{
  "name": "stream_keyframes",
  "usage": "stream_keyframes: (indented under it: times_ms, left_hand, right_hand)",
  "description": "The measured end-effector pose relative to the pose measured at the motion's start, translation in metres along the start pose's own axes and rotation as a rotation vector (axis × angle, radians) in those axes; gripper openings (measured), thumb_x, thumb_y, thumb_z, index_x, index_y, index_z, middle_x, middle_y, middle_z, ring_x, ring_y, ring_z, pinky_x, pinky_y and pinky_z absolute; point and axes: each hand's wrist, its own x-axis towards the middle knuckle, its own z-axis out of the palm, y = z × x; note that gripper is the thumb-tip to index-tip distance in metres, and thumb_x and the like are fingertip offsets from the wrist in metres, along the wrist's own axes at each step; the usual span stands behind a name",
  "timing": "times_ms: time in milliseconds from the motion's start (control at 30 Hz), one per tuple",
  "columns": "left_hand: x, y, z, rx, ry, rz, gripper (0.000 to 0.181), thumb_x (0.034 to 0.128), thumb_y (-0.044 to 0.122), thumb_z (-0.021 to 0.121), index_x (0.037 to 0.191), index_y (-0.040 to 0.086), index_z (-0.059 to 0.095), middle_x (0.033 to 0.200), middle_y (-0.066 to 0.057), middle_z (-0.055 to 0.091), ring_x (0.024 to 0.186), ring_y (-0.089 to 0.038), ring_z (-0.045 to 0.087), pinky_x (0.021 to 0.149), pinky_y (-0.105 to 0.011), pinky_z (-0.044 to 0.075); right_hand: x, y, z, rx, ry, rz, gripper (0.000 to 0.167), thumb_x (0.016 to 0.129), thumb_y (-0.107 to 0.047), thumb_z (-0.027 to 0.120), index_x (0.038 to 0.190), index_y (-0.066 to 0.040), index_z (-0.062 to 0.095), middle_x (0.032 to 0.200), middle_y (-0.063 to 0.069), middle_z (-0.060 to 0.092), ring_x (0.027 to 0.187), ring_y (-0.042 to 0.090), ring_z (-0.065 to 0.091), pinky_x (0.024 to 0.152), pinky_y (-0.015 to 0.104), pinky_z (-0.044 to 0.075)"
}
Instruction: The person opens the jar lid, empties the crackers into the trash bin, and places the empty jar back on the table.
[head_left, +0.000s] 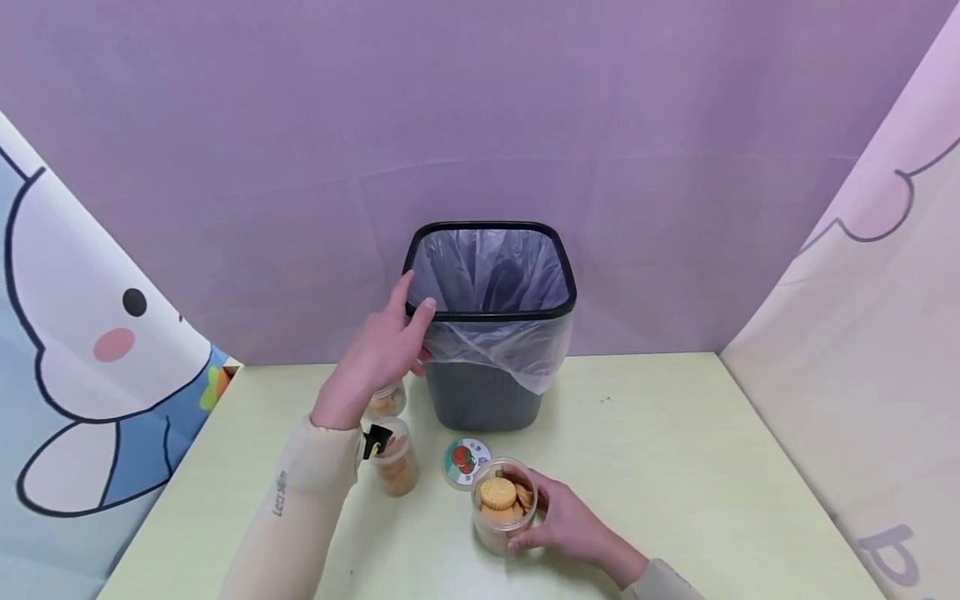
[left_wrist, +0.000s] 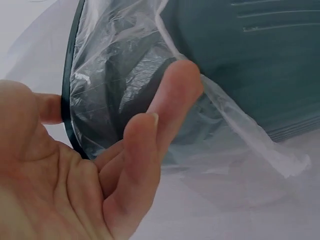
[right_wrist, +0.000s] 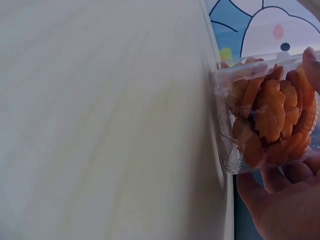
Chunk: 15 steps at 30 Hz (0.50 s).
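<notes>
At the left front corner of a dark trash bin, my left hand holds the black rim. In the left wrist view several fingers lie outside the bin over its clear plastic liner. My right hand grips a clear plastic jar from its right side. Round and scalloped biscuits fill much of that jar, whose top is uncovered. A round lid with a red fruit picture lies just behind it.
Two more clear jars with biscuits stand left of the bin: a nearer one and a farther one, partly hidden by my left arm. A purple cloth rises behind the pale table. Printed cloths flank both sides.
</notes>
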Motion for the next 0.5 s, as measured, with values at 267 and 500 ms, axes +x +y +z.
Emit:
stream_keyframes:
  times_ms: [267,500]
  left_hand:
    - [-0.0006,-0.0013,0.0053,-0.041,0.035,-0.006,0.072,0.1017,0.062,0.03,0.16,0.035,-0.003,0.078,-0.007,0.071,0.059,-0.02,0.067,0.097,-0.052,0.044]
    - [0.0002,-0.0014,0.0072,-0.031,0.05,-0.017,0.068,0.103,0.06,0.027,0.16,0.034,0.0,0.076,-0.006,0.071,0.059,-0.019,0.067,0.093,-0.05,0.046]
  right_hand:
    - [0.0004,-0.0015,0.0018,0.019,0.029,-0.016,0.091,0.068,-0.024,0.092,0.147,-0.018,0.047,0.146,-0.004,0.051,0.137,0.021,0.043,0.11,0.025,0.032]
    - [0.0006,-0.0064,-0.0035,0.016,0.063,-0.027,0.089,0.067,-0.024,0.092,0.145,-0.014,0.05,0.145,0.003,0.053,0.134,0.022,0.046,0.109,0.026,0.035]
